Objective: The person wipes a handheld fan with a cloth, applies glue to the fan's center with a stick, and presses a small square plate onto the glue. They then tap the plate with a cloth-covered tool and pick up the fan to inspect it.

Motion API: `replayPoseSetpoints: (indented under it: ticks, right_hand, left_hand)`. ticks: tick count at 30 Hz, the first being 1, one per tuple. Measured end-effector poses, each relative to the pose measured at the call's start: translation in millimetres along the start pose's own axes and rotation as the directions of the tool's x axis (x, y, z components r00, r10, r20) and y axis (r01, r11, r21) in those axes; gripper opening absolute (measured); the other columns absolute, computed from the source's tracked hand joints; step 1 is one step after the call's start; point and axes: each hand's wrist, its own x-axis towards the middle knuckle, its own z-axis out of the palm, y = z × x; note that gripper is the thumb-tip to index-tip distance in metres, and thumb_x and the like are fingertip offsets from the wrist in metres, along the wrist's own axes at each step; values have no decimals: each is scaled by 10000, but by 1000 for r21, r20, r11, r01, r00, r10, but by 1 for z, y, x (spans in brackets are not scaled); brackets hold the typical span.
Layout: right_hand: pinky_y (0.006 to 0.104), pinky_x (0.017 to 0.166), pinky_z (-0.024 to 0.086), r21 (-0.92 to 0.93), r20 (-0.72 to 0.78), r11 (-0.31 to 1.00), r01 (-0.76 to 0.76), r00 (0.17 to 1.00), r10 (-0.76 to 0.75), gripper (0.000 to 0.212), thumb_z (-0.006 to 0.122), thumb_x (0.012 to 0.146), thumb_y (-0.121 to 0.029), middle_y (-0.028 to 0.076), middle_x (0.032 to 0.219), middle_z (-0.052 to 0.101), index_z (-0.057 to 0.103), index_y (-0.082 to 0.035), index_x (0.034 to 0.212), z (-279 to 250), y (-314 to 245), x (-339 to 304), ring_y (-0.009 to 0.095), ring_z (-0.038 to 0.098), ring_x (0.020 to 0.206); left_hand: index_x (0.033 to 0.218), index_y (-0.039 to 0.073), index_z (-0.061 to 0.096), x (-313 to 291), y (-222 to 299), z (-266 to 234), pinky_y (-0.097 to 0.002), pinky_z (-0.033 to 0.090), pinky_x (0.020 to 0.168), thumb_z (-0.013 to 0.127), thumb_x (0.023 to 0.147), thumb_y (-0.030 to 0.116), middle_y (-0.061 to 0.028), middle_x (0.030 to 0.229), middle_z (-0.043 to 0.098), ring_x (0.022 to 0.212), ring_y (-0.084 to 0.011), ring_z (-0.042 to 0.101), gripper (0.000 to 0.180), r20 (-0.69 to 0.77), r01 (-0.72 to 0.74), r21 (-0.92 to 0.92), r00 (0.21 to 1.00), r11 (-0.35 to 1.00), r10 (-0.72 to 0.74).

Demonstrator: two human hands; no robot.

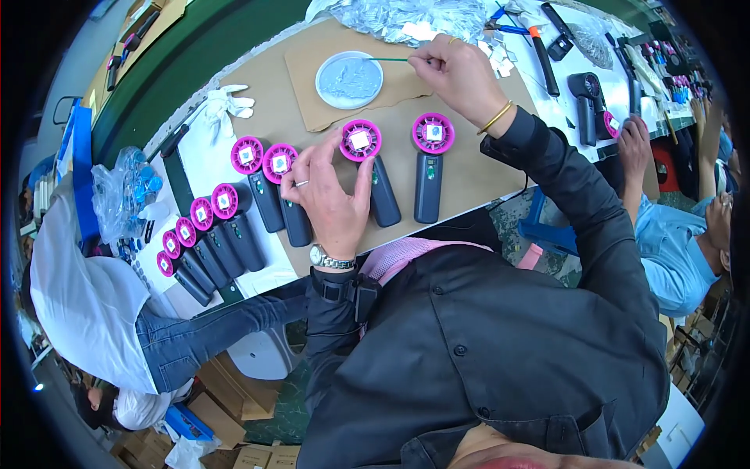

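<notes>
In my right hand (457, 72) a thin green stick (388, 59) is pinched, its far end at the rim of a round white dish (320, 80) of pale blue-grey paste (349, 80). My left hand (332, 187) curls its thumb and forefinger around the pink head of a dark handheld fan (384, 194), which lies face up. A white square with a grey smear sits at that head's centre. Right of it lies another such fan (428, 187). Two more, one of them a fan (266, 203) with a smeared square, lie left of my left hand, which partly covers the nearer one.
Several similar fans (225, 202) line the left side. A white glove (223, 109) lies beyond them. Clear plastic wrapping (414, 19) heaps at the back. A hammer (544, 62) and pliers (508, 28) lie back right. A co-worker in light blue (672, 250) sits at right; another in white (86, 313) stands left.
</notes>
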Motion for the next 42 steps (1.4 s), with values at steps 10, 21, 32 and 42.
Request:
replayPoseSetpoints:
  ticks: [10, 21, 32, 42]
  right_hand:
    - [327, 635, 498, 73, 182, 979, -191, 968, 175, 213, 794, 987, -199, 80, 788, 689, 813, 5, 1042, 1, 0, -1, 145, 610, 673]
    - [278, 644, 505, 241, 305, 908, -342, 915, 264, 273, 794, 1015, -227, 43, 816, 732, 812, 44, 1045, 10, 10, 2, 81, 610, 724]
    - [246, 664, 502, 379, 371, 801, -464, 869, 328, 277, 798, 1017, -234, 6, 866, 761, 838, 26, 1105, 5, 13, 2, 53, 613, 747]
    - [251, 759, 499, 543, 316, 707, -452, 891, 326, 268, 795, 1025, -228, 17, 935, 758, 832, 17, 1126, -23, 3, -10, 60, 629, 854]
  left_hand:
    - [1423, 117, 620, 0, 0, -2, -474, 274, 1109, 907, 882, 250, -16, 1364, 698, 1284, -237, 573, 627, 12, -3, 12, 1000, 1000, 3]
    - [1427, 120, 619, 0, 0, 0, -478, 270, 1125, 903, 891, 263, -15, 1363, 699, 1293, -240, 573, 623, 14, 12, 17, 1000, 1000, -12]
    - [1449, 131, 609, -1, -2, 1, -494, 266, 1135, 899, 899, 274, -16, 1374, 694, 1299, -246, 563, 638, 17, 15, 15, 1000, 1000, -15]
    - [1448, 131, 619, -1, -3, 1, -487, 267, 1129, 909, 886, 278, -34, 1340, 684, 1308, -248, 552, 648, 4, 20, 4, 1000, 1000, -20]
